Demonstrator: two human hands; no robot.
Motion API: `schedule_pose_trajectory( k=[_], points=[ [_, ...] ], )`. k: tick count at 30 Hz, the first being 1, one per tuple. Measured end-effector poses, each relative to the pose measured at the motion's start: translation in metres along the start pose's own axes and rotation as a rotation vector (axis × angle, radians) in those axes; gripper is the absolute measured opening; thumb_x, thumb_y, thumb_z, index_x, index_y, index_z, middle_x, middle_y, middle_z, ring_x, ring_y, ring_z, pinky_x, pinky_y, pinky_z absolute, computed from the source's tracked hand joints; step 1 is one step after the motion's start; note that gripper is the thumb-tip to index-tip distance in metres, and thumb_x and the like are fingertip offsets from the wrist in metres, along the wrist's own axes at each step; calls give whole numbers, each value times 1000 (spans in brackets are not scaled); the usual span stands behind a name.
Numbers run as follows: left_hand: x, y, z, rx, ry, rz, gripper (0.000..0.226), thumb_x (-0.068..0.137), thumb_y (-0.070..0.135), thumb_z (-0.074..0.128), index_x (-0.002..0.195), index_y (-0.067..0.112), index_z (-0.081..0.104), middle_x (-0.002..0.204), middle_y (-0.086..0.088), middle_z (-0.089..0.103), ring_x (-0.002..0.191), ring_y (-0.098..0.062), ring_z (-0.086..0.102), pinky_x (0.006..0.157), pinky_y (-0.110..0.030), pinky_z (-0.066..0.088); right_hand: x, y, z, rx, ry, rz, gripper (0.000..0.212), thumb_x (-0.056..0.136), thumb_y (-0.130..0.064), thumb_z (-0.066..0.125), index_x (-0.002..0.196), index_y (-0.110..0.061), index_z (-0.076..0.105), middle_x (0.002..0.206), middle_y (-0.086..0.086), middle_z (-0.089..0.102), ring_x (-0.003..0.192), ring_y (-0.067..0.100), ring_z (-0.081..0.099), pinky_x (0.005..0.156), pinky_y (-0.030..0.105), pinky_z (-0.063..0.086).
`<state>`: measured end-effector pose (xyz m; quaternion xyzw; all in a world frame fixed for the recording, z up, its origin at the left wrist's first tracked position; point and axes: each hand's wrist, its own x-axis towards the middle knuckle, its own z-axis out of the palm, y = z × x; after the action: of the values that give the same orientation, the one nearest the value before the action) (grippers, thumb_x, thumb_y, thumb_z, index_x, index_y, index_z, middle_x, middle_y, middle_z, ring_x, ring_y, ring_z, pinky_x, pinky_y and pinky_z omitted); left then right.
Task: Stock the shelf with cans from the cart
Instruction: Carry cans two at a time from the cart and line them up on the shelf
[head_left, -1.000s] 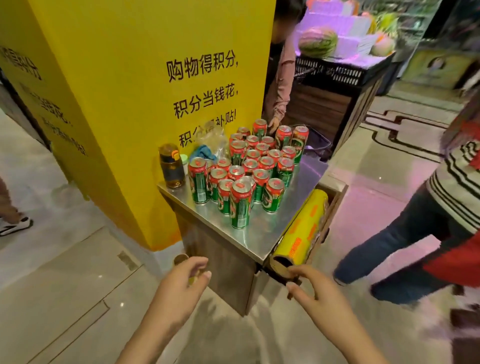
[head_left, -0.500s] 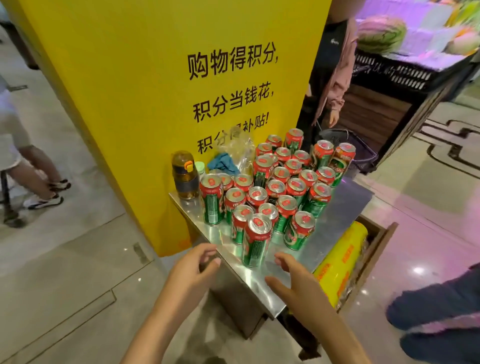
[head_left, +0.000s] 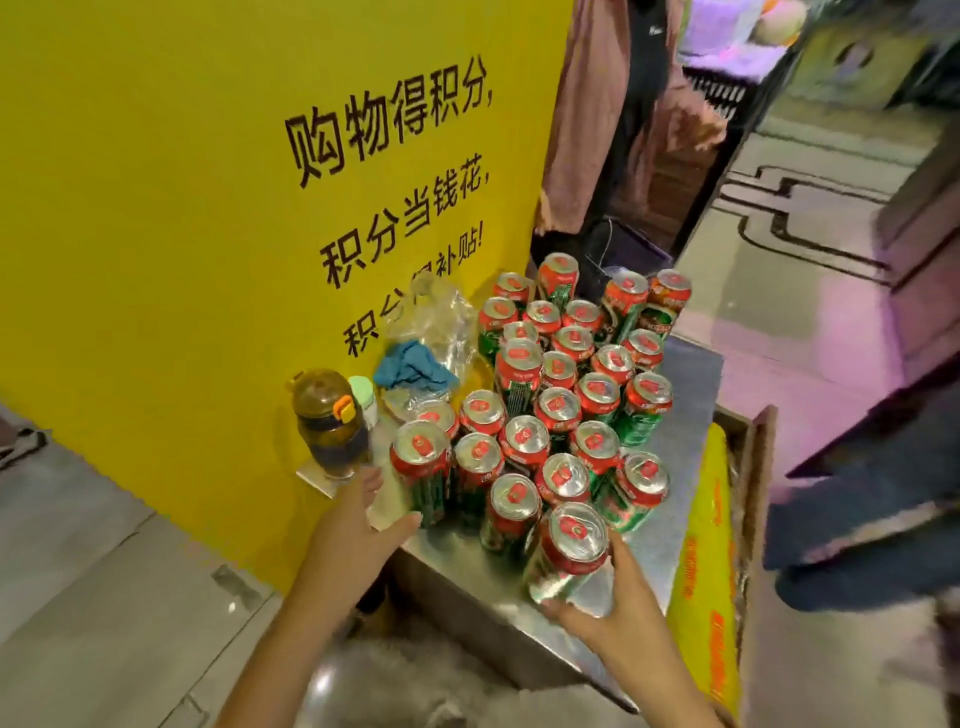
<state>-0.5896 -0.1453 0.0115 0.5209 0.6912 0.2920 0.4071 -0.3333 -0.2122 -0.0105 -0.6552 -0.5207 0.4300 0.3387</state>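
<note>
Several red-and-green cans (head_left: 558, 410) stand packed together on the steel top of a small cart (head_left: 688, 410). The nearest can (head_left: 569, 551) is at the front edge, tilted a little. My right hand (head_left: 621, 610) grips it, fingers on its right side and thumb at its base. My left hand (head_left: 358, 525) is spread at the front-left can (head_left: 421, 475), thumb tip at the can's foot, fingers apart from it on the left.
A brown bottle (head_left: 327, 421), a small white bottle (head_left: 363, 395), a blue cloth (head_left: 410, 366) and a plastic bag (head_left: 439, 317) sit against the yellow pillar (head_left: 182, 208). A yellow film roll (head_left: 701, 571) lies in a wooden box. One person (head_left: 587, 130) stands behind, another's legs (head_left: 857, 519) at right.
I have moved closer to the cart. My right hand went forward and closed round the nearest can. My left hand rose from below the edge to the front-left can.
</note>
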Motion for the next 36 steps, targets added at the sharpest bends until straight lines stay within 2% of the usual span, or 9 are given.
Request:
schedule_pose_trajectory(
  k=[3,8,11,15,18,22,28,33,36],
  points=[
    [25,1,2,29,-36,90,80,70,23,81,137,14,38,136,4,45,124,-13,42,104,-33,36,0,3,16,90,123,66,86,61,-11,88,131,-27,41,127,-10,53,113,-1,49,71,-4,38],
    [49,6,16,-33,-72,253,71,62,11,85,114,29,40,108,15,51,108,-7,48,93,-24,36,-3,7,37,124,250,109,82,62,-16,87,129,-27,41,120,-17,56,110,-3,52,80,-3,37],
    [54,2,23,-73,-53,257,71,64,16,85,116,28,38,111,9,52,104,-9,49,90,-25,37,1,5,45,157,325,103,78,62,-12,87,125,-25,44,119,-11,58,108,-6,52,81,-2,38],
    [57,-5,24,-85,-48,247,68,65,21,84,118,24,42,113,5,54,103,-10,49,88,-27,37,6,1,54,193,411,113,72,63,-16,87,121,-26,45,112,-17,59,106,-3,54,81,7,41],
    [57,-6,24,-76,-42,247,70,65,22,84,123,15,45,114,2,57,109,-16,52,89,-27,36,6,2,55,194,436,125,68,65,-16,85,120,-26,47,108,-19,61,99,-7,56,81,9,42],
    [59,-4,20,-55,-28,248,68,63,24,86,120,17,50,111,-1,62,106,-22,57,87,-28,40,7,2,51,165,440,140,65,61,-18,88,113,-29,51,104,-17,64,96,-7,59,75,8,44],
    [55,-8,17,-60,-60,314,58,60,20,87,109,23,55,94,7,63,90,-15,61,73,-23,46,8,0,50,178,443,131,63,61,-13,87,109,-32,51,104,-17,64,98,-3,59,75,11,46],
    [44,-8,11,-80,-108,363,58,57,29,88,106,29,58,96,11,67,91,-11,65,77,-31,54,4,-2,51,214,462,131,59,59,-11,88,100,-36,52,102,-18,63,95,-4,59,71,11,46],
    [26,6,1,-140,-175,396,57,53,40,87,100,38,56,95,15,67,88,1,63,76,-25,52,-4,-3,47,277,466,155,61,58,-10,88,104,-32,54,104,-12,66,94,0,62,72,13,48]
  ],
)
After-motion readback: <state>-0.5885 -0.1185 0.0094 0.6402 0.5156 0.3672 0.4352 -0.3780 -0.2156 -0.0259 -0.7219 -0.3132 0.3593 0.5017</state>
